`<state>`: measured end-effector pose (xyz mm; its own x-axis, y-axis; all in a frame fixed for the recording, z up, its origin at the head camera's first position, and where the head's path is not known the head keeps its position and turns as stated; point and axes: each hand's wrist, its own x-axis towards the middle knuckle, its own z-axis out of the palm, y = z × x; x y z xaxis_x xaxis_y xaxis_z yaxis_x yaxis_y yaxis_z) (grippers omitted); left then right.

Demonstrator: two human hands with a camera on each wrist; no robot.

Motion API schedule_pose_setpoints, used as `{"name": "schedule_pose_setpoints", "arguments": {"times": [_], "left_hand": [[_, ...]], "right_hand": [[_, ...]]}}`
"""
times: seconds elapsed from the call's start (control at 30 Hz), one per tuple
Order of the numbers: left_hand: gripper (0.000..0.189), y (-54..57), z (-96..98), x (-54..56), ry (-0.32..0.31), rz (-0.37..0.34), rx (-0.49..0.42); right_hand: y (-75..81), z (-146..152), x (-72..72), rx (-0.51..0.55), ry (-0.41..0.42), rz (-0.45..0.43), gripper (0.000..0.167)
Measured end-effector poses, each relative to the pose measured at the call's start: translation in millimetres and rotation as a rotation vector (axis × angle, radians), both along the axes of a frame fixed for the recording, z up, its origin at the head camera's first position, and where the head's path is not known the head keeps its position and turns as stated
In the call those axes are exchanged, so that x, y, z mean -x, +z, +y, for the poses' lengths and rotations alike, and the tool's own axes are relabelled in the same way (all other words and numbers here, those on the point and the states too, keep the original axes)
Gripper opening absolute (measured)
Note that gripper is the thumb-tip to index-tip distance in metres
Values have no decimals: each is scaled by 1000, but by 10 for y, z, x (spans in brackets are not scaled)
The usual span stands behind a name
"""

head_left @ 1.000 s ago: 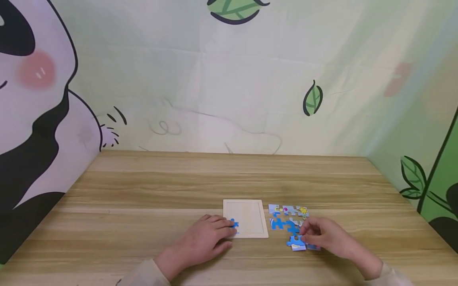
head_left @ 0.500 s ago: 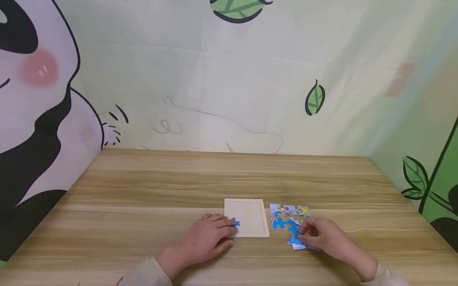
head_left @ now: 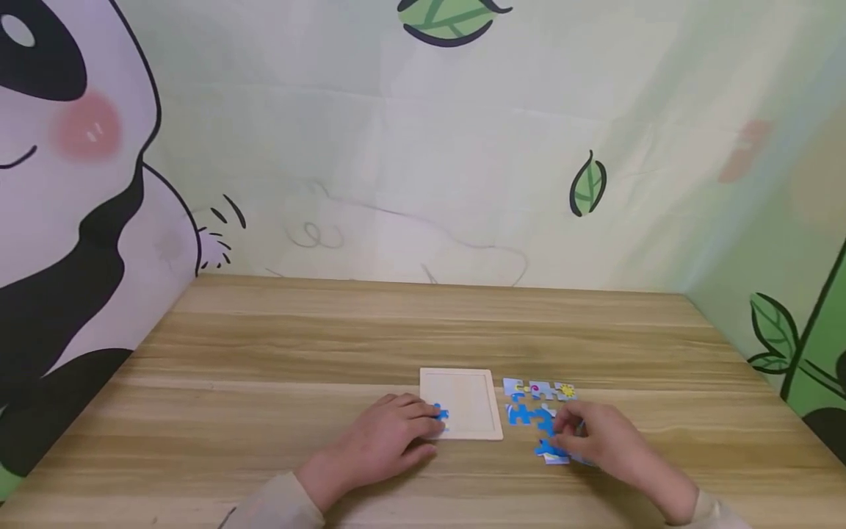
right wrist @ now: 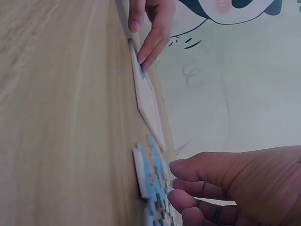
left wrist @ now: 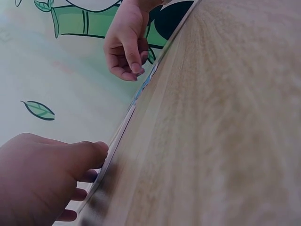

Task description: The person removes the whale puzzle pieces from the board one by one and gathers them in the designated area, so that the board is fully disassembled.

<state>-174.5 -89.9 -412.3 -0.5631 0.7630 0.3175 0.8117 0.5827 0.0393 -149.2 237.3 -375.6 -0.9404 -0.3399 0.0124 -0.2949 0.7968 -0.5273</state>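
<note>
My left hand lies across the left edge of a square wooden puzzle tray, fingertips on a blue jigsaw piece inside the tray's lower left corner. Part of that piece is hidden under the fingers. On the right, my right hand hovers at loose jigsaw pieces, its fingers loosely bent. In the right wrist view the thumb and fingers stand apart above the pieces, and nothing shows between them. Some pieces are covered by this hand in the head view.
Another row of pieces, one with a yellow sun, lies right of the tray. Everything rests on a wood-grain table. Behind it stands a wall cloth printed with a panda and leaves.
My right hand has shifted slightly left over the lower pieces, covering more of them. My left hand stays on the tray. The head view has swung a little to the left.
</note>
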Motion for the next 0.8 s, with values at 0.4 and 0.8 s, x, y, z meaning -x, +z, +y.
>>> {"name": "schedule_pose_setpoints", "arguments": {"times": [0.4,0.8], "left_hand": [[29,47,20,-15,-1,5,38],[33,51,22,4,19,31,2]], "right_hand": [[149,-170,96,48,28,14,11],[242,-356,234,60,64,36,6]]}}
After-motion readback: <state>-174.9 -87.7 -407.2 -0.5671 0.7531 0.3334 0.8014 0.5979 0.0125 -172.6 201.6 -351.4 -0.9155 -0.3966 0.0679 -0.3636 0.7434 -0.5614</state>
